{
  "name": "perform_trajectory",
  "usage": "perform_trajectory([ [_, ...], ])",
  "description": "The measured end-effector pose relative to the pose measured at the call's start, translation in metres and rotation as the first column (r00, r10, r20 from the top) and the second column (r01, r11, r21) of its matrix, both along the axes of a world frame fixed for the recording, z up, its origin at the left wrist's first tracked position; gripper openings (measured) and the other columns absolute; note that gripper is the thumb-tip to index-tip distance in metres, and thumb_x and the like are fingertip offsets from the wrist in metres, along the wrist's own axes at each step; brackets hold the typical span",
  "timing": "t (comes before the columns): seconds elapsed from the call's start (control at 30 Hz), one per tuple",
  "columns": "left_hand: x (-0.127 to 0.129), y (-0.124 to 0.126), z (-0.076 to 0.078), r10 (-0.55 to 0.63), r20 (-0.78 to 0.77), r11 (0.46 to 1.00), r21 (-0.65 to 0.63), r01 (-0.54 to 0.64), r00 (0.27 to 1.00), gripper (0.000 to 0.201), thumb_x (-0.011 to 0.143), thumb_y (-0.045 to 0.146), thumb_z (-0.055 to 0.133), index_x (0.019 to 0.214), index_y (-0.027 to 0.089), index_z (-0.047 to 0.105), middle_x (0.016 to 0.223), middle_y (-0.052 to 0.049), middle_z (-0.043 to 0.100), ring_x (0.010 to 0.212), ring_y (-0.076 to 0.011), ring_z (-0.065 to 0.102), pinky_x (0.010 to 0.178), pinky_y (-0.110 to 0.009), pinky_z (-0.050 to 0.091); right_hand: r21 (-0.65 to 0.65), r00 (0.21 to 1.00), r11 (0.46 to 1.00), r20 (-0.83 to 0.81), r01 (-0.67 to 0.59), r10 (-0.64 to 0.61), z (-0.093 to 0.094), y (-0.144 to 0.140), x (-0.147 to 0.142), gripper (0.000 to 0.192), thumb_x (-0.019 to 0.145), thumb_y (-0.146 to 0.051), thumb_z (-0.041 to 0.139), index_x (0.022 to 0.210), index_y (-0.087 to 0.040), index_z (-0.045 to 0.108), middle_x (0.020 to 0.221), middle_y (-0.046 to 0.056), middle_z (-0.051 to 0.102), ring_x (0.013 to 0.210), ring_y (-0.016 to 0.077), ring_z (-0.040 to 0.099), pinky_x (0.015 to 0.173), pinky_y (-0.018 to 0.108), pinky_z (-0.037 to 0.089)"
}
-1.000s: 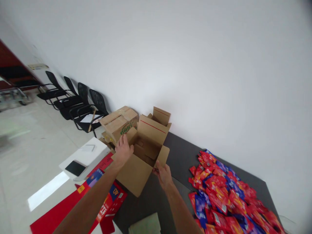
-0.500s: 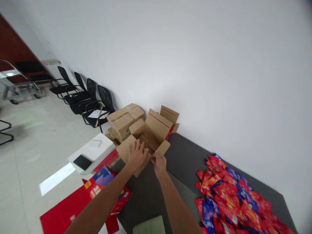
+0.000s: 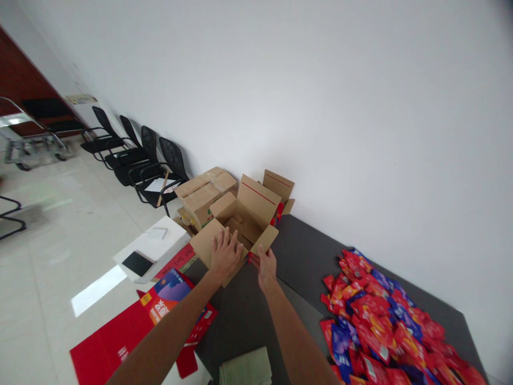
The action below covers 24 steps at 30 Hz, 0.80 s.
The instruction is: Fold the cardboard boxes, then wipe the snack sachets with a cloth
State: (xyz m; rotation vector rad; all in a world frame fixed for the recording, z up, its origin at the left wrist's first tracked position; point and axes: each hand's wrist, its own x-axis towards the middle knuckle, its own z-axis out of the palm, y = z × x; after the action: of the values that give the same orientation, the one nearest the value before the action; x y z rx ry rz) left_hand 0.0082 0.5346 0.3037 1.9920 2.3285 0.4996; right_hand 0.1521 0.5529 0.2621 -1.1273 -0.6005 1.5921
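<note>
Against a plain white wall [image 3: 340, 133], your dark worktop [image 3: 244, 315] runs diagonally, carrying a heap of red and blue packets [image 3: 385, 321] on its right side, well apart from the cartons, perhaps so they stay within reach without crowding your hands. You have the open cardboard box [image 3: 240, 227] towards the far left end, its flaps splayed outward, which leaves its mouth exposed to you. Your left hand [image 3: 225, 254] lies with fingers spread over the near flap and rim, pressing rather than gripping, it seems, to fold or steady that side. Your right hand [image 3: 264, 266] is closed on the corner by the right flap, thumb on top; that hold probably keeps the box from turning. Its hidden fingertips you cannot judge from this angle. Behind stand a taped carton [image 3: 206, 192] and another open box [image 3: 279, 184], both close to the wall, likely to save space.
</note>
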Motion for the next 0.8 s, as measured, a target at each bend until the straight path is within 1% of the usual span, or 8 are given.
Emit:
perform_trajectory([
  [0.13, 0.008, -0.005, 0.003, -0.003, -0.009, 1.0, 0.022, 0.004, 1.0, 0.057, 0.097, 0.042, 0.035, 0.149, 0.02, 0.036, 0.161, -0.01, 0.022, 0.148, -0.0339, 0.011, 0.118, -0.057, 0.008, 0.009, 0.999, 1.0, 0.035, 0.003, -0.003, 0.0, -0.006, 0.006, 0.05, 0.08, -0.054, 0.065, 0.117, -0.022, 0.056, 0.11, 0.009, 0.068, 0.077, 0.0179, 0.069, 0.071, 0.033, 0.058],
  [0.3, 0.016, -0.018, 0.007, 0.024, -0.038, 0.999, 0.031, -0.023, 0.999, 0.057, 0.097, 0.041, 0.036, 0.15, 0.022, 0.036, 0.159, -0.01, 0.026, 0.148, -0.0331, 0.012, 0.118, -0.057, 0.011, 0.013, 0.991, 0.999, 0.129, 0.036, -0.037, -0.008, -0.023, 0.017, 0.048, 0.08, -0.053, 0.061, 0.116, -0.021, 0.056, 0.098, 0.006, 0.068, 0.073, 0.0154, 0.065, 0.069, 0.031, 0.056],
  [0.4, 0.019, -0.037, 0.007, 0.038, -0.068, 0.996, 0.087, -0.032, 0.997, 0.055, 0.097, 0.038, 0.037, 0.149, 0.021, 0.038, 0.159, -0.01, 0.027, 0.147, -0.0329, 0.017, 0.117, -0.057, 0.016, 0.015, 0.971, 0.998, 0.228, 0.065, -0.067, -0.018, -0.043, 0.023, 0.039, 0.08, -0.049, 0.058, 0.106, -0.02, 0.058, 0.086, 0.002, 0.065, 0.066, 0.0131, 0.062, 0.065, 0.028, 0.054],
  [0.47, 0.02, -0.058, 0.005, 0.049, -0.08, 0.992, 0.123, -0.039, 0.996, 0.053, 0.097, 0.037, 0.038, 0.147, 0.02, 0.039, 0.158, -0.011, 0.029, 0.146, -0.032, 0.021, 0.116, -0.055, 0.021, 0.028, 0.951, 0.998, 0.303, 0.052, -0.058, -0.025, -0.059, 0.025, 0.029, 0.079, -0.043, 0.057, 0.097, -0.02, 0.059, 0.079, 0.0, 0.063, 0.062, 0.0126, 0.061, 0.061, 0.026, 0.051],
  [0.53, 0.022, -0.084, -0.001, 0.058, -0.081, 0.99, 0.134, -0.047, 0.995, 0.052, 0.097, 0.035, 0.038, 0.147, 0.019, 0.04, 0.157, -0.012, 0.032, 0.146, -0.0298, 0.025, 0.116, -0.051, 0.025, 0.051, 0.924, 0.999, 0.382, 0.001, -0.021, -0.031, -0.077, 0.025, 0.022, 0.078, -0.038, 0.055, 0.09, -0.02, 0.06, 0.073, 0.0, 0.062, 0.059, 0.0129, 0.06, 0.056, 0.024, 0.048],
  [0.63, 0.024, -0.124, -0.017, 0.044, -0.084, 0.993, 0.109, -0.034, 0.995, 0.053, 0.097, 0.032, 0.037, 0.148, 0.017, 0.037, 0.156, -0.012, 0.034, 0.145, -0.0272, 0.027, 0.115, -0.048, 0.027, 0.098, 0.862, 0.988, 0.504, -0.118, 0.053, -0.036, -0.1, 0.019, 0.018, 0.078, -0.034, 0.055, 0.085, -0.02, 0.063, 0.068, 0.0, 0.063, 0.059, 0.0148, 0.06, 0.055, 0.025, 0.047],
  [0.7, 0.024, -0.145, -0.03, 0.051, -0.097, 0.996, 0.083, -0.043, 0.994, 0.052, 0.097, 0.031, 0.038, 0.146, 0.016, 0.04, 0.155, -0.012, 0.036, 0.144, -0.0277, 0.028, 0.116, -0.049, 0.027, 0.137, 0.809, 0.968, 0.58, -0.212, 0.095, -0.037, -0.112, 0.013, 0.017, 0.079, -0.032, 0.054, 0.085, -0.021, 0.065, 0.072, 0.002, 0.066, 0.065, 0.0168, 0.062, 0.059, 0.026, 0.049],
  [0.8, 0.018, -0.165, -0.045, 0.137, -0.116, 0.988, 0.082, -0.128, 0.984, 0.051, 0.095, 0.029, 0.04, 0.143, 0.012, 0.044, 0.152, -0.016, 0.04, 0.143, -0.0306, 0.03, 0.115, -0.052, 0.025, 0.192, 0.713, 0.911, 0.687, -0.365, 0.141, -0.037, -0.127, 0.0, 0.02, 0.083, -0.027, 0.049, 0.088, -0.021, 0.068, 0.083, 0.005, 0.07, 0.077, 0.019, 0.065, 0.071, 0.029, 0.052],
])
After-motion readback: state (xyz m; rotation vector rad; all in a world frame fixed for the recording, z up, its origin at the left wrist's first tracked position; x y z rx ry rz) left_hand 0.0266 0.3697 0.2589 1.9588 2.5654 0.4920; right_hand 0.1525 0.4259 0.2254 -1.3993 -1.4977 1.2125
